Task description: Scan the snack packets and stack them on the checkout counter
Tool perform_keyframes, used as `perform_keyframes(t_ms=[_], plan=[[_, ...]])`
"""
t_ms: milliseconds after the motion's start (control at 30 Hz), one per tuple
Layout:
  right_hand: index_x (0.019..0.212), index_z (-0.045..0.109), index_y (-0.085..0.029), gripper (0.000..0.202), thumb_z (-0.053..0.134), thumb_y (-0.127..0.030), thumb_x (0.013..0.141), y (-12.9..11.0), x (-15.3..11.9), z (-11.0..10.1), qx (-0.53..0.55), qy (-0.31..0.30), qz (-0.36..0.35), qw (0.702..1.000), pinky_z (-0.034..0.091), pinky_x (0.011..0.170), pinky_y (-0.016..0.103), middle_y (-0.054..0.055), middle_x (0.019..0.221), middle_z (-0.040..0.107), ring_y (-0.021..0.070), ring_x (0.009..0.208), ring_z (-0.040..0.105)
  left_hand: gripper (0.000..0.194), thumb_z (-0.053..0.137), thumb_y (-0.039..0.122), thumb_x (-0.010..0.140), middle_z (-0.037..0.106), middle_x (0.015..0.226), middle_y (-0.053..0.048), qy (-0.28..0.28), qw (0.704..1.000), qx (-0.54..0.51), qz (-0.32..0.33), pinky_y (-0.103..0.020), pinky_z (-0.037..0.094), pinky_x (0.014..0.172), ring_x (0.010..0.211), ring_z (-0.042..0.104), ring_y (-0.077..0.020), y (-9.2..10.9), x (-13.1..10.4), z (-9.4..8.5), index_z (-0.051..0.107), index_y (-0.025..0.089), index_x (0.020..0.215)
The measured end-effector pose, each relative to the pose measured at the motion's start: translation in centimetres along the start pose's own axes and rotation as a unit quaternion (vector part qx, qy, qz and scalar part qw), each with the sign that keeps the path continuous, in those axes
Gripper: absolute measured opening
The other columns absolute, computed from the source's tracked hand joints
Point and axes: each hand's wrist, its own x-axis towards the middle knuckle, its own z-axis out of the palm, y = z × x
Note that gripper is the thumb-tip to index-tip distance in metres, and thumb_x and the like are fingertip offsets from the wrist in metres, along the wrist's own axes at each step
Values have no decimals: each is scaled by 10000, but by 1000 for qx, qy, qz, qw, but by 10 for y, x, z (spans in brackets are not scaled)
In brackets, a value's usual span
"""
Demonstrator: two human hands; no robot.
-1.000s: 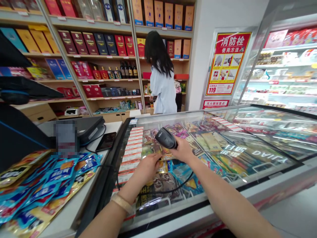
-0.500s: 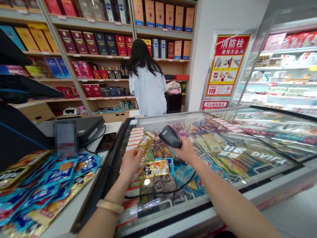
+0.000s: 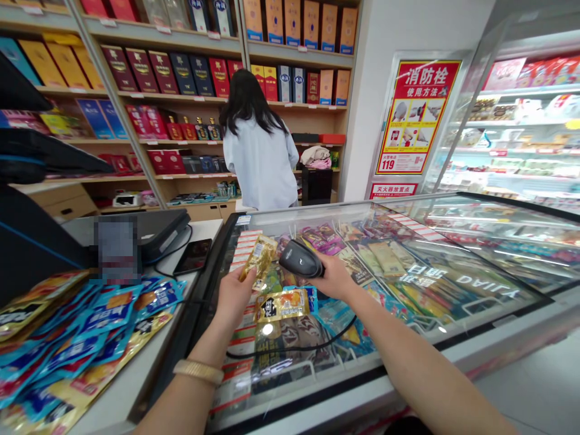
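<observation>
Above the glass top of a chest freezer (image 3: pixel 344 356), my left hand (image 3: pixel 235 293) pinches a gold snack packet (image 3: pixel 261 260), a barcode-like patch on its upper side. My right hand (image 3: pixel 333 275) is wrapped around a black barcode scanner (image 3: pixel 301 258), whose head points left at the packet with a small gap between them. From the scanner a black cable (image 3: pixel 312 347) loops over the glass. Another gold packet (image 3: pixel 284 304) lies on the freezer glass below both hands, partly over a blue packet (image 3: pixel 312 297).
A heap of blue and gold packets (image 3: pixel 90 338) covers the counter at left, beside a phone (image 3: pixel 193 257) and a dark checkout machine (image 3: pixel 31 223). Behind the freezer a person (image 3: pixel 260 145) faces shelves of boxed bottles (image 3: pixel 163 71). A lit display fridge (image 3: pixel 530 127) stands at right.
The gold packet in my left hand has turned, showing more of its flat side. My right hand has brought the scanner slightly left and down. The person behind has shifted left.
</observation>
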Motion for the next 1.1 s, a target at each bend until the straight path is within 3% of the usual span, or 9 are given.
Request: perform_keyframes(t_ms=[233,600,1100], plan=[[895,679,-194,381,779,-496,686,0,0,1,14,-34,17,999,470,687,281,39,813,716,216,775,659,460,606,472,661,702,722,-39,0,995,79,55,-261,473,574,658,610,-183,2,-1,-1,723,120,934],[957,683,-189,383,780,-451,694,-4,2,-1,15,-49,16,999,488,726,307,54,888,729,246,839,678,423,545,452,729,753,905,-68,-6,983,149,106,-316,495,767,830,671,-236,0,0,-4,723,153,969],[964,681,-202,370,788,-422,686,-3,2,0,8,-50,26,998,485,731,305,48,893,730,241,837,677,405,537,429,743,754,933,-70,-2,981,160,112,-331,496,803,869,676,-245,1,-1,-4,719,160,985]])
